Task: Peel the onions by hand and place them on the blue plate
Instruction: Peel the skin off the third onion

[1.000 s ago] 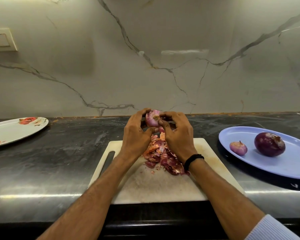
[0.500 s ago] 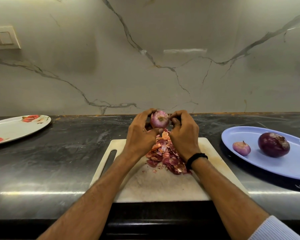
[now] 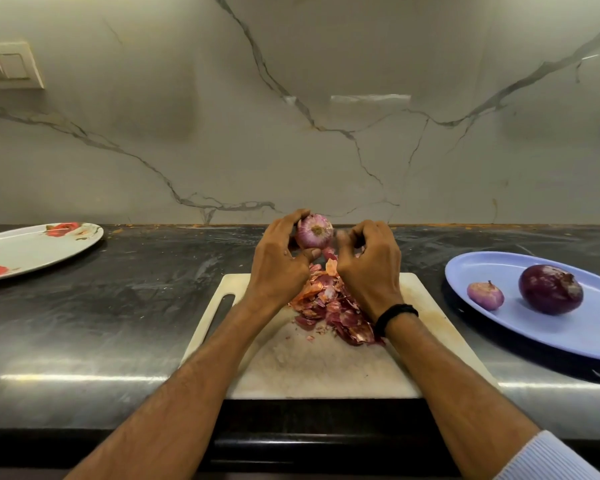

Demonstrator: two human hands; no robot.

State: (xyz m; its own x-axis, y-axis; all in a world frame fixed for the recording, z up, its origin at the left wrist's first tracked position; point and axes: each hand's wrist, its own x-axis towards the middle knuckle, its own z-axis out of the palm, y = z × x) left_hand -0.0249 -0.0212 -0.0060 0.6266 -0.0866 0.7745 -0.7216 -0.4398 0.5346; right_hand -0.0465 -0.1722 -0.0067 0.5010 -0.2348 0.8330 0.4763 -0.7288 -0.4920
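Clamped round a small pink onion [image 3: 315, 232], the left hand [image 3: 278, 271] holds it up just above the middle of the frame, thumb beneath and fingers over the top, root end facing the camera. The right hand [image 3: 371, 268] sits just beside it with its fingers curled in and the thumb tip close to the onion; whether its grip is pinching a scrap of skin I cannot tell. A black band [image 3: 395, 315] circles that wrist.

Below the hands a heap of dry red-brown peels [image 3: 329, 306] lies on a white cutting board [image 3: 319, 368], which rests on the dark worktop [image 3: 118, 323]. At the right of the frame the blue plate [image 3: 568, 334] carries a small peeled onion [image 3: 485, 295] and, well apart from it, a large dark purple onion [image 3: 550, 289]. At the far left a white plate [image 3: 32, 251] with red flowers sits on the worktop.
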